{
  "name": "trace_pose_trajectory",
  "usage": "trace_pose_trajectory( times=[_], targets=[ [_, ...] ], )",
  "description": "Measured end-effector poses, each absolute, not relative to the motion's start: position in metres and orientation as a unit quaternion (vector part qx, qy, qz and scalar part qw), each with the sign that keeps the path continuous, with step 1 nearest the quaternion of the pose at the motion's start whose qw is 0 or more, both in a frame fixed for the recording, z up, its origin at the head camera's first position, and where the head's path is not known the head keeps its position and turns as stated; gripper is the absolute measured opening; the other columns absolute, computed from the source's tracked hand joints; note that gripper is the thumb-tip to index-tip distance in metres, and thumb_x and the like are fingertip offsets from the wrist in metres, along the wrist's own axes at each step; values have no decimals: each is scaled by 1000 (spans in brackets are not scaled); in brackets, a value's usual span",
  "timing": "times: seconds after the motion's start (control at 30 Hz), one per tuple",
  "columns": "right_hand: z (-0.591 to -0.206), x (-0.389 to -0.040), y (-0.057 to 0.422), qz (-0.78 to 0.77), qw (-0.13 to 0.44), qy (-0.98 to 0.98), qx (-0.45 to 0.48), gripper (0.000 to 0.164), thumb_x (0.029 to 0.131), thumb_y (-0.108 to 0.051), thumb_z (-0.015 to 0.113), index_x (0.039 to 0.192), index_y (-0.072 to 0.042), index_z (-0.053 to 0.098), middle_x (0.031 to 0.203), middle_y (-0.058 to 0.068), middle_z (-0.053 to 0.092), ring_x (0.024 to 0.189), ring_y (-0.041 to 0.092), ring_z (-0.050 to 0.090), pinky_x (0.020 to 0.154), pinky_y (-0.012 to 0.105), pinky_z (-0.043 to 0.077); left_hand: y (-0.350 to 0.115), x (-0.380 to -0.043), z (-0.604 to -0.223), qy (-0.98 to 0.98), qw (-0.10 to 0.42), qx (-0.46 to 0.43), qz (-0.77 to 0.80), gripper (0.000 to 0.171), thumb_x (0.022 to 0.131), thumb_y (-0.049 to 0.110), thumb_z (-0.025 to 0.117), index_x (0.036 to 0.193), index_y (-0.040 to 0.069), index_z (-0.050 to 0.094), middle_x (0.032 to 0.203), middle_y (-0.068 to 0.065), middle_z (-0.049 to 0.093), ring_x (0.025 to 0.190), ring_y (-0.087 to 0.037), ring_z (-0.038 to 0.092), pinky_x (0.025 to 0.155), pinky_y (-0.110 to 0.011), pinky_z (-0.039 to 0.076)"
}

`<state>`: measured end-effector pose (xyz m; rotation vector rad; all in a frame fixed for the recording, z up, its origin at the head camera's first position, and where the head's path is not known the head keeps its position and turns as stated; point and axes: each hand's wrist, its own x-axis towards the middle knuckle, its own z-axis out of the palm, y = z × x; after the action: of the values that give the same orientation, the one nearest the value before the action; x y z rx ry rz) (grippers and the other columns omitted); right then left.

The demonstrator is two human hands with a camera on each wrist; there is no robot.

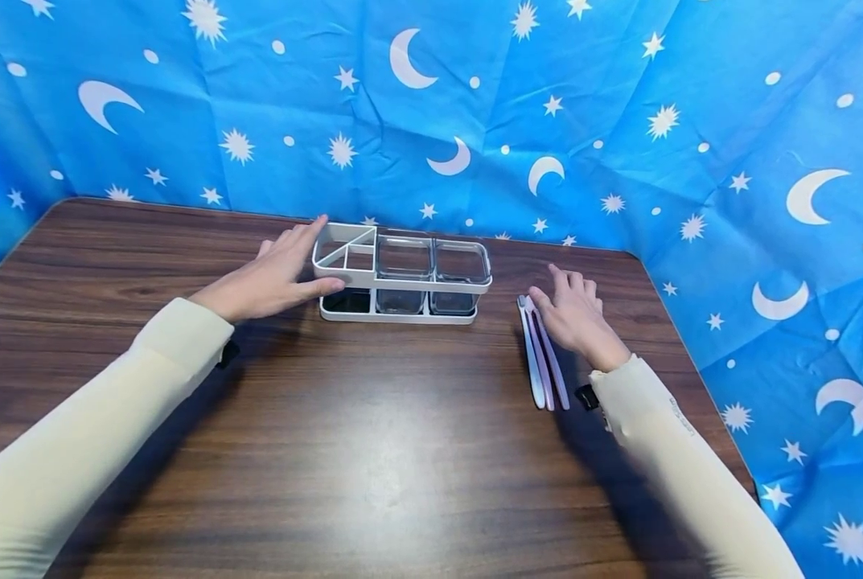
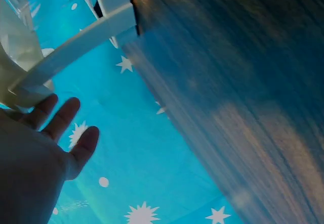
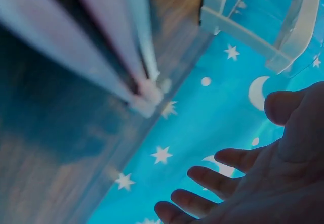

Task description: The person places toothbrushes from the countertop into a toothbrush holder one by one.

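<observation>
A white toothbrush holder [image 1: 420, 285] stands on the table, with a divided compartment at its left and two clear cups [image 1: 405, 257] beside it. My left hand [image 1: 275, 273] spans its left end, thumb along the front rim and index finger near the back corner. In the left wrist view the other fingers [image 2: 66, 115] hang loose beside the frame. Three toothbrushes [image 1: 535, 362], one pale blue and two purplish, lie side by side to the right, heads away from me. Just right of their heads hovers my right hand [image 1: 576, 314], fingers spread, holding nothing.
The brown wooden table [image 1: 373, 450] ends at a back edge, close behind the holder. A blue cloth [image 1: 293, 96] with moons and stars hangs behind the table and along its right side.
</observation>
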<state>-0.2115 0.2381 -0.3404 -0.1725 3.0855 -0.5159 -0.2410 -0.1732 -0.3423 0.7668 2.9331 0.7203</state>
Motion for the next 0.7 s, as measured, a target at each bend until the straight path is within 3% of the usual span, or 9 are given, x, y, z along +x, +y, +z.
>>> trace_pose_trajectory(
  times=[0.17, 0.33, 0.53, 0.7],
  targets=[
    [-349, -207, 250, -171, 31, 984, -40, 61, 90, -43, 33, 135, -3, 22, 130, 23, 24, 117, 39, 19, 90, 54, 18, -176, -245, -344, 936, 1, 258, 240, 84, 78, 55, 49, 139, 21, 1, 140, -14, 12, 126, -32, 8, 93, -58, 3],
    [-357, -204, 257, -166, 49, 984, -32, 56, 91, -38, 36, 130, 1, 29, 125, 24, 31, 116, 39, 24, 92, 50, 21, -178, -245, -342, 936, 13, 253, 244, 83, 79, 55, 48, 139, 21, 3, 141, -13, 8, 127, -33, 5, 94, -58, 2],
    [-366, -206, 264, -177, 69, 981, -35, 43, 90, -26, 44, 123, 2, 39, 107, 19, 44, 98, 31, 42, 82, 45, 34, -178, -246, -341, 936, 28, 249, 248, 83, 79, 55, 48, 139, 22, 1, 142, -12, 5, 127, -31, 5, 94, -57, 1],
    [-370, -206, 267, -199, 104, 974, -30, 40, 89, -22, 47, 121, 0, 40, 101, 17, 49, 87, 27, 48, 75, 43, 39, -179, -246, -340, 936, 35, 247, 249, 84, 78, 56, 47, 139, 22, 1, 142, -10, 5, 128, -28, 5, 95, -56, 1]
  ],
)
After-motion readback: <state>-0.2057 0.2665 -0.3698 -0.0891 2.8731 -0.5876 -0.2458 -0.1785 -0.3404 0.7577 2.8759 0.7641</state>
